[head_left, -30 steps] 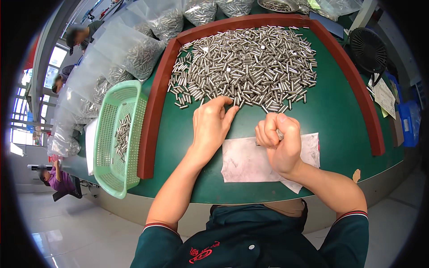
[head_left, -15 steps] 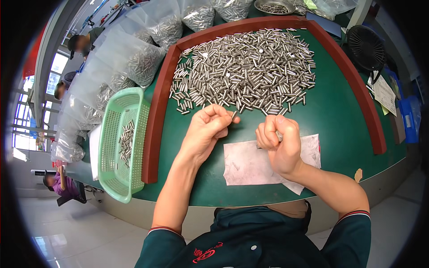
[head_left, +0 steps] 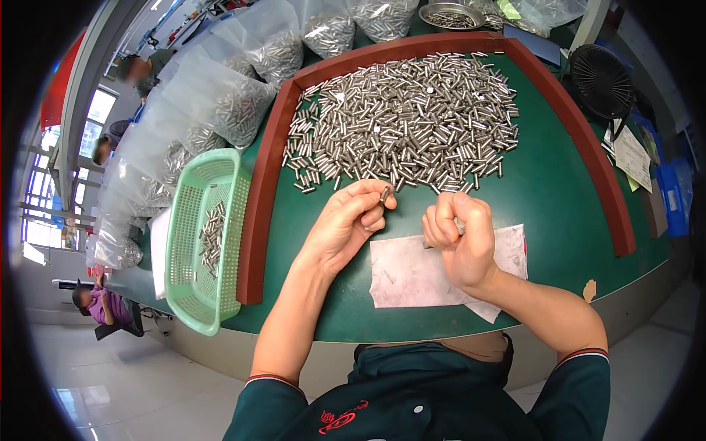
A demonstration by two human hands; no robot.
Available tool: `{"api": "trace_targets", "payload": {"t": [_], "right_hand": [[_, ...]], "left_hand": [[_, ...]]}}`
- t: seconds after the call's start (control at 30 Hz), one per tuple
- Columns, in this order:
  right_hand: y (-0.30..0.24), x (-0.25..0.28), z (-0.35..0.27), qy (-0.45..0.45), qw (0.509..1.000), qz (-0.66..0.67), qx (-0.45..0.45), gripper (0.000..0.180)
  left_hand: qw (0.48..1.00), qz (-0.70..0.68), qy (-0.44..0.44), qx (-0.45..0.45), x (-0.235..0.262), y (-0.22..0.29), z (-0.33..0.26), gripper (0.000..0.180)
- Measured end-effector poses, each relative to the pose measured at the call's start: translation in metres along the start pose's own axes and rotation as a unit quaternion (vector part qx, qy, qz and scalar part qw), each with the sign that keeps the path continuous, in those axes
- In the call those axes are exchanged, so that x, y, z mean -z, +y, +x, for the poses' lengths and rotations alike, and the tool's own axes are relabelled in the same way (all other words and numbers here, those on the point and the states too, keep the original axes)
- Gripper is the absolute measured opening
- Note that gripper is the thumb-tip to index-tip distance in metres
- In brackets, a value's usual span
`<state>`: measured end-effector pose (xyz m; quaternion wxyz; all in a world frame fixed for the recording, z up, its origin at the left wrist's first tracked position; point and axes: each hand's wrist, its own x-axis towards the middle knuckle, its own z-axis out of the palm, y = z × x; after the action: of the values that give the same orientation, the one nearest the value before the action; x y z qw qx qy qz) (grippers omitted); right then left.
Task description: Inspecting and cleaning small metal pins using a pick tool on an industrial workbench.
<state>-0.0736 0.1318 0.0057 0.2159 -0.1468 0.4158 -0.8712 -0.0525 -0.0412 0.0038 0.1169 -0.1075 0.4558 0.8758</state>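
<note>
A short, shiny metal pin (head_left: 384,194) is pinched between the thumb and forefinger of my left hand (head_left: 342,226), just in front of the pile. My right hand (head_left: 468,241) is closed in a loose fist over a stained whitish cloth (head_left: 401,275). Silvery bits peep out between its fingers and look like more pins; most of what it holds is hidden. Beyond both hands spreads a large heap of loose metal pins (head_left: 412,121) on the green tabletop (head_left: 338,312).
A reddish-brown wooden frame (head_left: 262,198) borders the heap. Left of it stands a green plastic basket (head_left: 173,257) with some pins inside. Plastic bags (head_left: 243,110) of pins line the far left, a metal bowl (head_left: 471,11) the back. At right is a black fan (head_left: 601,81).
The pin in my left fingers has turned more upright, and that hand has shifted slightly. My right fist has hardly moved. The view has shifted a little.
</note>
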Motion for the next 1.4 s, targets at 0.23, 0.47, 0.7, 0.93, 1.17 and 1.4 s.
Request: {"api": "trace_targets", "payload": {"t": [0.23, 0.47, 0.7, 0.93, 1.17, 1.4], "right_hand": [[-0.001, 0.0, 0.0, 0.006, 1.0, -0.008, 0.001, 0.033], [-0.002, -0.001, 0.0, -0.001, 1.0, -0.01, -0.001, 0.033], [0.0, 0.0, -0.001, -0.004, 0.999, -0.03, 0.009, 0.031], [0.001, 0.001, 0.0, -0.007, 1.0, -0.027, 0.013, 0.029], [0.0, 0.003, 0.0, -0.007, 1.0, -0.021, 0.007, 0.029], [-0.001, 0.0, -0.001, -0.001, 1.0, -0.017, 0.001, 0.032]], "left_hand": [[0.999, -0.035, 0.002, -0.015, -0.001, 0.0, 0.0, 0.024], [0.878, 0.39, 0.162, -0.226, -0.008, -0.012, 0.011, 0.015], [0.667, 0.654, 0.206, -0.291, -0.011, -0.019, 0.022, 0.018], [0.722, 0.632, 0.17, -0.222, -0.015, -0.012, 0.01, 0.015], [0.991, 0.125, 0.028, -0.024, 0.0, 0.0, 0.005, 0.013], [0.997, 0.064, -0.018, -0.023, 0.005, -0.002, 0.005, 0.009]]}}
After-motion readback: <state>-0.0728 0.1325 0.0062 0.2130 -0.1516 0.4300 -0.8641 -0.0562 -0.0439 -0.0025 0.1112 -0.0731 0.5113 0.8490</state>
